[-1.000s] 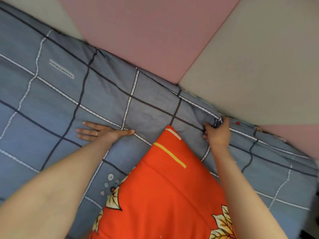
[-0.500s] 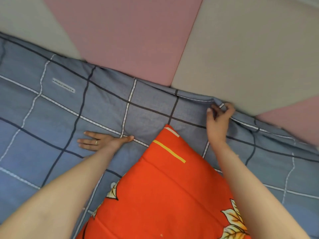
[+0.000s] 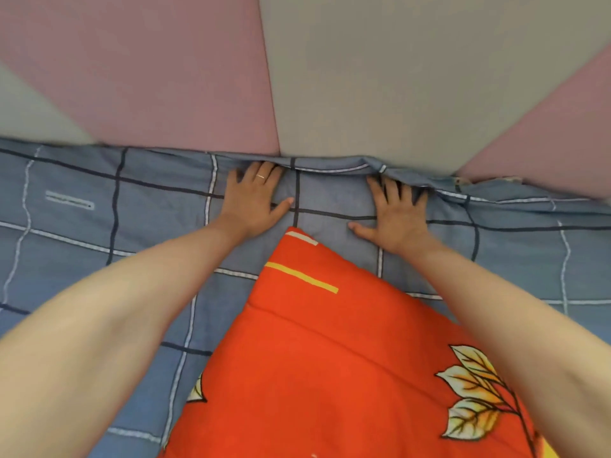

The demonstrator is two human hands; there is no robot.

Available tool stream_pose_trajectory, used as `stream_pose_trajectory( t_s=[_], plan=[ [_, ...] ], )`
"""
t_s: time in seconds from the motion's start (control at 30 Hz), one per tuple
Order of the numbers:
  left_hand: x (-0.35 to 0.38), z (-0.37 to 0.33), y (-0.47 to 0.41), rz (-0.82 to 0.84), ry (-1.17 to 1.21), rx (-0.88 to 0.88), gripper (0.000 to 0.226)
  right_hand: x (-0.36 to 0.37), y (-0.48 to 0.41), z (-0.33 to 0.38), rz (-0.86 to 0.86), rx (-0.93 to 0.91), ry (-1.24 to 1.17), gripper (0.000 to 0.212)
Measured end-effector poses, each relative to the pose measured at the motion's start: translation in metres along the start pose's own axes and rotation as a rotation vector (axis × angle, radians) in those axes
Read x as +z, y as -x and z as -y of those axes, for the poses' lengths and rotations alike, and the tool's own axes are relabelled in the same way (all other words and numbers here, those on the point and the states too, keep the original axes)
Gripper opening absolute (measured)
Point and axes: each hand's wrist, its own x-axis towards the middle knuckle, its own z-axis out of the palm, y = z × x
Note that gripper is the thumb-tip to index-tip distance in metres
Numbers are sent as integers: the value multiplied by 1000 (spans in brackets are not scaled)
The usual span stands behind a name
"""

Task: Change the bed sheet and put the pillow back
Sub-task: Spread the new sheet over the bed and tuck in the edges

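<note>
Blue checked sheet (image 3: 99, 246): spread over the bed, far edge running left to right along the padded wall (image 3: 198, 77), bunched at the seam. Left hand (image 3: 254, 203): flat, grip spread apart, fingertips at the edge, holding nothing. Orange pillow (image 3: 330, 375): lies on the sheet near the body, corner pointing between the wrists. Right hand (image 3: 396, 219): flat, fingers (image 3: 390, 190) under the raised fold; grip not closed on cloth, as far as shows. Judgement: the untucked slack lies rightward, nearest the right hand.
</note>
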Motion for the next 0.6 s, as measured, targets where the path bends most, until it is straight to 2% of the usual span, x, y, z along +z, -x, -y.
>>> stream_pose_trajectory(
  t_s=[0.13, 0.27, 0.33, 0.43, 0.6],
  plan=[
    [-6, -14, -17, 41, 4, -43, 90, -9, -12, 1, 87, 20, -105, 105],
    [-16, -20, -36, 176, -29, -57, 69, -33, -35, 5, 293, 20, -87, 107],
    [-15, -20, -34, 235, -56, -38, 67, -38, -41, 7, 343, 27, -99, 105],
    [-10, -18, -28, 267, -33, -11, 66, -36, -37, 12, 347, 25, -87, 98],
    [-17, -16, -27, 267, 2, 58, 62, -37, -21, 9, 237, -64, 6, 93]
  ],
)
